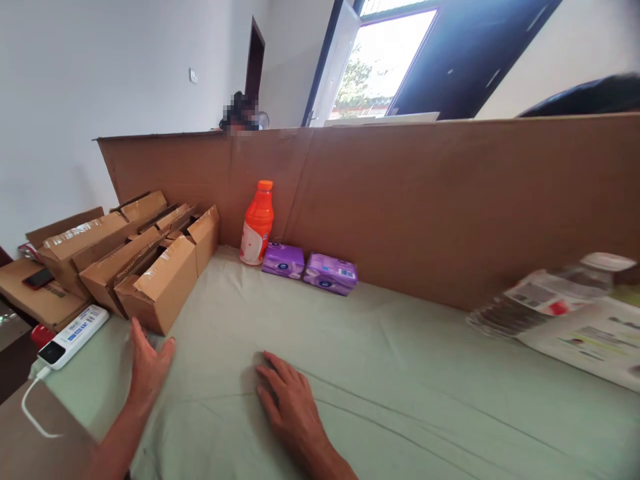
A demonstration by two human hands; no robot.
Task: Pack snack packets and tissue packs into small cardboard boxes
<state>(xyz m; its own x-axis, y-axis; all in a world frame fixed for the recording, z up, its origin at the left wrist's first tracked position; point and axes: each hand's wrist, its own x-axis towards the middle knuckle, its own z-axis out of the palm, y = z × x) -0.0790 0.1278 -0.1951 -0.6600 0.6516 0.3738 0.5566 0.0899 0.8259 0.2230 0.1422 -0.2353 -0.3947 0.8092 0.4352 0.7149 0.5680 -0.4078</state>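
With empty, spread fingers [138, 339], nearer on left hand [147, 372], just short of long brown cardboard box [171, 285] pointing to far right.

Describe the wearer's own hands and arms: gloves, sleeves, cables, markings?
The left hand and right hand are bare, with no gloves. No sleeve covers the visible parts of the left forearm or right forearm. No watch, bracelet, cable or marking shows; small details are too soft to tell.

Clear bottle [560, 293] blurred; white package [590, 343] cut off by right edge; cardboard boxes [173, 287]: insides mostly hidden.
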